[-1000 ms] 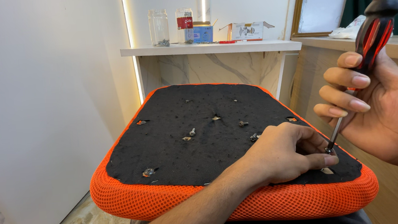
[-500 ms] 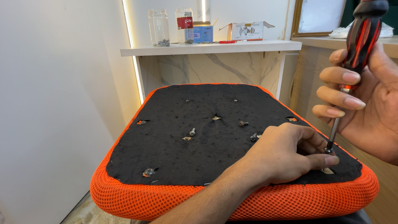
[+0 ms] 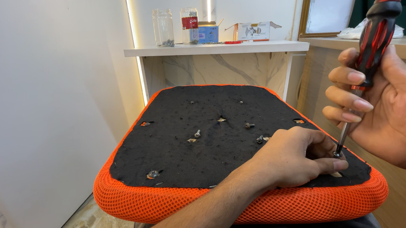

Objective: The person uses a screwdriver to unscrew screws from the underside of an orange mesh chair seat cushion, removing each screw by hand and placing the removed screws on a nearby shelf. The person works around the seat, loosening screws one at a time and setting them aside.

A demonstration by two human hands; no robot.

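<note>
While R hand (image 3: 398,106) grips the red-and-black screwdriver (image 3: 375,40) by its handle, fingers wrapped tight, shaft slanting down-left, the tip sits at a fastener point near the front-right corner of the seat cushion (image 3: 240,208). L hand (image 3: 295,157) lies on the black underside fabric (image 3: 204,133), thumb and fingers pinched round the tip, steadying it w/ what looks like a small screw; the screw itself is mostly hidden by the fingers, can't confirm. Cushion is upside down, orange mesh rim all round, black fabric up. Several other screws (image 3: 197,134) stand loose or half-seated around mid-panel, one more near front-left edge (image 3: 153,173). Step in hand, as I judge it: seating tip in the screw head at that corner. Next move likely needs driver kept square on the head, firm downward pressure, L fingers holding till the tip bites; slip risk = tip jumping onto fabric or fingertip. Bkgd: marble-look shelf (image 3: 217,49) w/ glass jars (image 3: 163,28) and small boxes (image 3: 254,30), well apart from work.
</note>
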